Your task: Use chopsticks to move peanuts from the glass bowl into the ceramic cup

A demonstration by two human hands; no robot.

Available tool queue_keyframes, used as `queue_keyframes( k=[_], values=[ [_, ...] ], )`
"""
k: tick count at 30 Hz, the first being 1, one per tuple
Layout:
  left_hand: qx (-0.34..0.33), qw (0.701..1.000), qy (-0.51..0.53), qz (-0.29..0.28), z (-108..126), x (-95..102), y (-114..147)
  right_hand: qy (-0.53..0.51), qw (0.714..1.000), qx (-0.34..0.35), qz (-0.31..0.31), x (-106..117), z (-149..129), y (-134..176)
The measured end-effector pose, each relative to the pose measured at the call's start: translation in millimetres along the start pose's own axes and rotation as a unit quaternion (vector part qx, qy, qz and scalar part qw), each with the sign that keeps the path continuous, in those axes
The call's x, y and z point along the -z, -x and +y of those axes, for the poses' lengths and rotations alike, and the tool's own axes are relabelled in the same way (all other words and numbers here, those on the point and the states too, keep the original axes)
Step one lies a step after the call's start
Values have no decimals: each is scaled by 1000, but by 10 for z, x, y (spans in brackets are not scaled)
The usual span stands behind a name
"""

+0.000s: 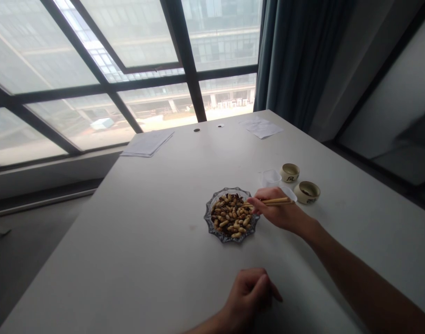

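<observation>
Your right hand (278,213) pinches; your left hand (251,288) curls loosely below that grip.
Your right forearm (358,273) slants back from the pinch toward your right; nearer you than the grip, your left thumb lies over bent fingers, one finger reaching out.

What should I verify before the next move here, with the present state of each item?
1. Chopsticks held in the right hand: ok.
2. Chopstick tips over the glass dish: ok, at its right side in the view.
3. A piece pinched between the tips: cannot tell, too small.
4. Left hand apart from the dish: ok, it is nearer the camera.
5. Nearer bowl upright: ok, with dark bits inside.
6. Gap between right hand and the clear plastic piece behind it: cannot tell, they overlap in view.
</observation>
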State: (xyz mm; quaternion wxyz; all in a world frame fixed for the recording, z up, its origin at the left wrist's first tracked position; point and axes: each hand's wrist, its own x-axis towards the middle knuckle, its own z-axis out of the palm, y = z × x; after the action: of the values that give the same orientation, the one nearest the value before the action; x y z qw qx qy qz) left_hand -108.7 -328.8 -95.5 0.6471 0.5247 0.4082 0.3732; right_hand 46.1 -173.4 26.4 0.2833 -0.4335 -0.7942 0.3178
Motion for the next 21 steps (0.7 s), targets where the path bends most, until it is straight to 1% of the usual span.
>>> queue_keyframes(
  k=[6,11,16,21],
  values=[
    [-7,1000,9,0,2,8,-1,15,999,1,28,123,-87,31],
    [-7,1000,15,-4,-18,10,-5,14,999,9,32,214,-128,69],
    [7,1000,21,-2,-40,17,-17,16,999,30,-1,110,-74,48],
    [10,1000,15,-3,6,8,-5,20,999,35,-12,25,-20,24]
  ],
)
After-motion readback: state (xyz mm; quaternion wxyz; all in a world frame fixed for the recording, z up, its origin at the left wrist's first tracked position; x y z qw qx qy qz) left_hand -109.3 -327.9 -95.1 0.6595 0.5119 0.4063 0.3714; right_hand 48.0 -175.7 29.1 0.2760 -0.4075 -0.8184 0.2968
